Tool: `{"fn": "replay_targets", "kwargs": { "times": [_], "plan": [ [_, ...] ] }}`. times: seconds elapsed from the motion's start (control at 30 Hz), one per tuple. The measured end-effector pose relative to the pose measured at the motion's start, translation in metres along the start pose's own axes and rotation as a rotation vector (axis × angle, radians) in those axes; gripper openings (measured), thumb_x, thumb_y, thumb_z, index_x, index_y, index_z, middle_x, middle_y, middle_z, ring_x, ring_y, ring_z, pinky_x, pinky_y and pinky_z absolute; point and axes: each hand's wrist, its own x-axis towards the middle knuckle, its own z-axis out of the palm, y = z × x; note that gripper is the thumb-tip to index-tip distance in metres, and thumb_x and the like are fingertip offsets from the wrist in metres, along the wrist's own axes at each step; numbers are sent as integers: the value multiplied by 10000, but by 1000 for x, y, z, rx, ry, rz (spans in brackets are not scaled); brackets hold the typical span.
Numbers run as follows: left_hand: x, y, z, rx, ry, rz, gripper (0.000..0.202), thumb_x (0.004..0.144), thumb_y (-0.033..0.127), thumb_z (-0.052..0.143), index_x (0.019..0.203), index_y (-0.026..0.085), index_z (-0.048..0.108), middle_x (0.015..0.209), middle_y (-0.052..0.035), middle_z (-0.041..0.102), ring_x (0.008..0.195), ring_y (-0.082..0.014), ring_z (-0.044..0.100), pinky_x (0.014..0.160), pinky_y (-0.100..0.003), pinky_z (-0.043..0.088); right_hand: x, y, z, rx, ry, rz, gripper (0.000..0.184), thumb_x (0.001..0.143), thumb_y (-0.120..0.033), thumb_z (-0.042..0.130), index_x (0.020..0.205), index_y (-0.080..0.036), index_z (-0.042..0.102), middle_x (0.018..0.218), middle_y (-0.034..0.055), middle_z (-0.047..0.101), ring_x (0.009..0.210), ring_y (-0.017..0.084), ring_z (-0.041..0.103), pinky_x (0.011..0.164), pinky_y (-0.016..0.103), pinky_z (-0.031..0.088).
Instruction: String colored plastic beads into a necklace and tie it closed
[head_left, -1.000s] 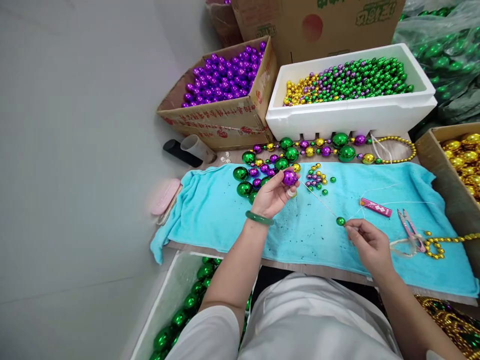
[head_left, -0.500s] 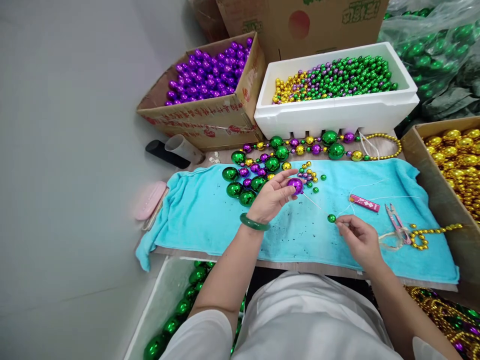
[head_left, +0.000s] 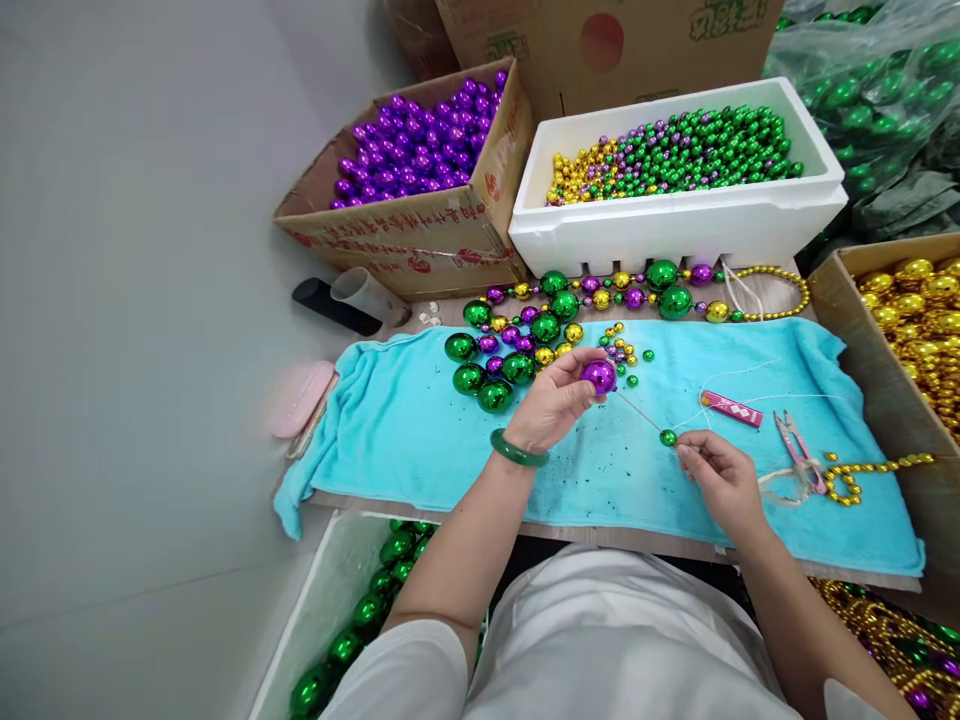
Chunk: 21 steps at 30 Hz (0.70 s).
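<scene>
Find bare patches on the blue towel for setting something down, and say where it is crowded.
Free: the towel's left end, between the pink case and the green beads; the front strip between the left hand, holding a purple bead, and the right hand, pinching thread. Crowded: the far edge, the right end around the scissors.
</scene>
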Motion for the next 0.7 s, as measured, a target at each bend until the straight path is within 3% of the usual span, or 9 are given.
{"fn": "replay_targets", "kwargs": {
  "times": [0.2, 0.37, 0.57, 0.7],
  "plan": [
    [-1, 2, 4, 120, 16, 76, 417, 603, 266, 834, 988, 210, 684, 1054, -52, 651, 885, -142, 596, 742, -245, 480, 1, 5, -1, -38, 0, -14, 147, 853, -317, 578, 808, -184, 620, 620, -23, 499, 540, 100, 423, 504, 241, 341],
    [-3, 3, 7, 4, -87, 16, 413, 646, 325, 810, 1023, 207, 685, 1030, -60, 656, 817, -127, 604, 702, -239, 493, 3, 6, 1, 64, -31, -6, 131, 843, -308, 596, 800, -187, 622, 623, -22, 520, 551, 100, 450, 517, 234, 370],
    [-2, 0, 7, 23, -127, 20, 387, 695, 322, 773, 1051, 197, 684, 1034, -76, 668, 811, -122, 605, 681, -222, 492, 6, 12, 1, 122, -32, 19, 127, 826, -309, 610, 795, -188, 626, 614, -23, 527, 543, 98, 454, 507, 228, 373],
    [-2, -1, 8, 86, -69, 74, 389, 678, 300, 784, 1044, 207, 689, 1074, -75, 666, 865, -139, 603, 709, -229, 482, 7, 14, 1, 92, -5, 11, 125, 819, -306, 615, 792, -186, 631, 607, -25, 521, 536, 94, 443, 503, 226, 361]
  ]
}}
